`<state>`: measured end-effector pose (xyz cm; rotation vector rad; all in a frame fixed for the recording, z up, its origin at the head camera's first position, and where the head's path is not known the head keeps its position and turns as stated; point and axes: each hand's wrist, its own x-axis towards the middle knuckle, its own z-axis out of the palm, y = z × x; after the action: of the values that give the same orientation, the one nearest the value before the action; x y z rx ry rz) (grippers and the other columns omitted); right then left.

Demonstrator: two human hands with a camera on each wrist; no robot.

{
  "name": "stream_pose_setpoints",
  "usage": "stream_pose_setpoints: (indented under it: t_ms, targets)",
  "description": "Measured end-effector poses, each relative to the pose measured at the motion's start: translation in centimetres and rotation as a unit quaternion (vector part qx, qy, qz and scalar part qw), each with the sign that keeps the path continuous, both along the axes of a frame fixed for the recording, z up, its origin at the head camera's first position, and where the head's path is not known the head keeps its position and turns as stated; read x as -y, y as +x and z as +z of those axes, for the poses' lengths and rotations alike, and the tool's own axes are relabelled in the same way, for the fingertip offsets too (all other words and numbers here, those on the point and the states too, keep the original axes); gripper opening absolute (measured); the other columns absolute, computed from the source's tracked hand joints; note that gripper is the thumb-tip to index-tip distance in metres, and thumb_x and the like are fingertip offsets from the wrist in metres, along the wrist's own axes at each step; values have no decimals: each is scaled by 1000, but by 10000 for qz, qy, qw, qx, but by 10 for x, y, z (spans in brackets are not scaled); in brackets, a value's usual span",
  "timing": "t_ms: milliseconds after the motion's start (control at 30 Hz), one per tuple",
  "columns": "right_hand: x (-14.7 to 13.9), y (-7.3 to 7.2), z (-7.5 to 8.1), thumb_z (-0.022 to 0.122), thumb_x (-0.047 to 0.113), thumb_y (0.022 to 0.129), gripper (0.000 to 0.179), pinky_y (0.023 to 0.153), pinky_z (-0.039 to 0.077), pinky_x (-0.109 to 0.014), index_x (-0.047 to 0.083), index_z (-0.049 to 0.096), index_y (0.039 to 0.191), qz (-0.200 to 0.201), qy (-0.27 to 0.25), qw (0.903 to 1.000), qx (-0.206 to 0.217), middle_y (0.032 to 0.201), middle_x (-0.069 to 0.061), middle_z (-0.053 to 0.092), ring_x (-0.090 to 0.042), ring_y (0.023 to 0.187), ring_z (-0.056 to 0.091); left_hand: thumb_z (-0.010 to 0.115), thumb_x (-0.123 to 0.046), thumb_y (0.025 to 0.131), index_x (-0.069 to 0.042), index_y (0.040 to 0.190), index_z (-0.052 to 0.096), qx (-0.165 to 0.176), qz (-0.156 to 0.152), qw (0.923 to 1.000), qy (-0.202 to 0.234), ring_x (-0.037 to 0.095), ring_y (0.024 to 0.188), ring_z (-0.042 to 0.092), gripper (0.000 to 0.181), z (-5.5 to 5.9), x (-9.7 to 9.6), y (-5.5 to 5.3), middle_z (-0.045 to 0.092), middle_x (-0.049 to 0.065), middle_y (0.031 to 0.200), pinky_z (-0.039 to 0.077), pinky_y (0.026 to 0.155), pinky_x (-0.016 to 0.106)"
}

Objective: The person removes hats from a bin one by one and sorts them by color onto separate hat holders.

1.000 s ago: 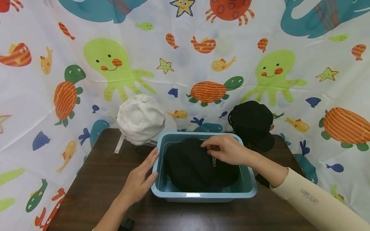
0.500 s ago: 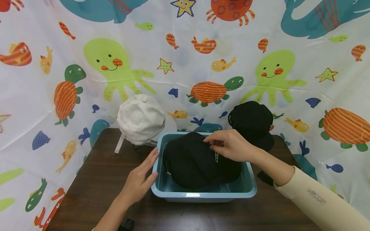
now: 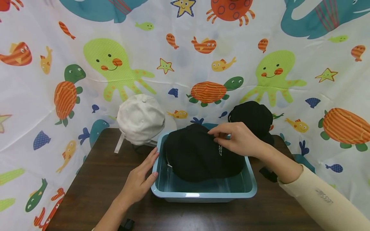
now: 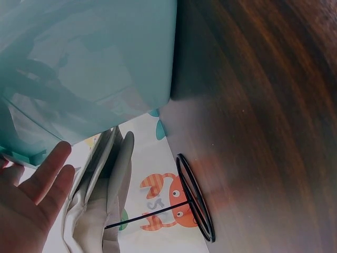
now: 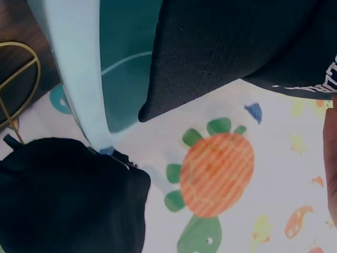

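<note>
A black baseball cap (image 3: 193, 157) with pale lettering hangs partly inside the light-blue plastic basin (image 3: 202, 194), its top above the far rim. My right hand (image 3: 240, 138) pinches the cap's upper part between thumb and fingers. On the basin's left side rests my left hand (image 3: 139, 180), fingers extended along the rim. The left wrist view shows those left fingers (image 4: 52, 168) against the basin's outer wall. In the right wrist view the cap's edge (image 5: 195, 63) stands over the basin, and only a strip of the right hand shows at the frame's edge.
Behind the basin's left corner, a white cap (image 3: 141, 118) sits on a stand with a black wire base (image 4: 195, 200). A second black cap (image 3: 251, 117) is at the back right, near a gold wire ring (image 5: 36, 68). A sea-animal printed curtain (image 3: 185, 64) hangs behind the dark wooden table (image 3: 95, 179).
My right hand has risen and drifted slightly right, lifting the black cap higher out of the basin. The left hand has stayed on the rim.
</note>
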<state>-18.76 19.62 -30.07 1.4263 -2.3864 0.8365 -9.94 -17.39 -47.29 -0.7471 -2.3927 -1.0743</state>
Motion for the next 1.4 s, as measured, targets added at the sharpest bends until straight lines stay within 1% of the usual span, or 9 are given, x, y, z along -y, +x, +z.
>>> stream_pose_setpoints:
  t_ms: [167, 267, 400, 567, 733, 933, 1100, 1233, 1400]
  targets:
    - [-5, -1, 7, 78, -14, 81, 37, 66, 59, -31, 6, 78, 111, 58, -128, 9996, -251, 93, 5, 75, -8, 78, 68, 60, -11, 98, -10, 160, 44, -55, 10, 10000, 38, 20, 149, 43, 64, 1, -1, 0, 38, 6, 167, 26, 116, 15]
    - [-9, -2, 11, 78, -15, 81, 38, 65, 58, -30, 7, 78, 112, 35, -173, 9993, -332, 92, 5, 75, -8, 78, 68, 60, -10, 98, -10, 160, 44, -69, 9, 10000, 39, 19, 149, 42, 64, 2, -1, 0, 38, 6, 167, 26, 116, 14]
    - [-14, -3, 17, 78, -15, 80, 39, 65, 56, -23, 7, 78, 112, -64, -215, 9989, -418, 91, 5, 75, -7, 79, 67, 61, -11, 98, -10, 160, 44, -84, 32, 10000, -12, 17, 149, 42, 64, 1, -1, 0, 38, 6, 167, 25, 116, 12]
    - [-21, -3, 28, 79, -16, 77, 41, 69, 54, -16, 7, 78, 111, -187, -275, 9975, -618, 91, 5, 75, -7, 78, 67, 60, -13, 98, -12, 160, 44, -7, 88, 9999, -83, 18, 149, 42, 64, 2, -1, 0, 38, 5, 167, 25, 116, 11]
    - [-29, -4, 39, 80, -19, 74, 43, 70, 54, -15, 6, 79, 109, -289, -308, 9957, -830, 90, 4, 75, -8, 76, 66, 60, -13, 99, -12, 161, 43, 36, 122, 9999, -108, 20, 149, 43, 64, 2, -1, -1, 37, 5, 168, 25, 115, 12]
    - [-41, -4, 49, 82, -18, 73, 43, 70, 52, -15, 6, 79, 110, -516, -192, 9933, -1018, 90, 2, 75, -9, 77, 66, 62, -11, 98, -11, 160, 44, -60, 73, 9999, -60, 18, 149, 43, 65, 2, -1, 0, 38, 6, 167, 26, 115, 10]
    - [-51, -1, 59, 82, -18, 74, 44, 69, 50, -14, 6, 79, 111, -759, -131, 9922, -980, 91, 2, 74, -8, 79, 63, 62, -11, 97, -10, 160, 44, -117, 72, 9999, -41, 16, 148, 43, 65, 1, -1, 0, 40, 6, 166, 26, 114, 10]
    - [-58, 0, 67, 80, -20, 76, 42, 72, 49, -12, 4, 79, 111, -900, -281, 9916, -889, 90, 1, 73, -5, 79, 61, 62, -11, 97, -10, 160, 45, -91, 100, 9999, -61, 16, 148, 44, 65, 1, -1, 0, 39, 5, 167, 26, 114, 9]
    - [-66, -1, 73, 78, -22, 76, 42, 75, 49, -7, 2, 79, 111, -1108, -437, 9887, -915, 89, -2, 74, 2, 81, 60, 61, -12, 98, -10, 160, 44, -43, 135, 9999, -80, 16, 148, 44, 64, 1, -2, 1, 39, 4, 167, 26, 114, 9]
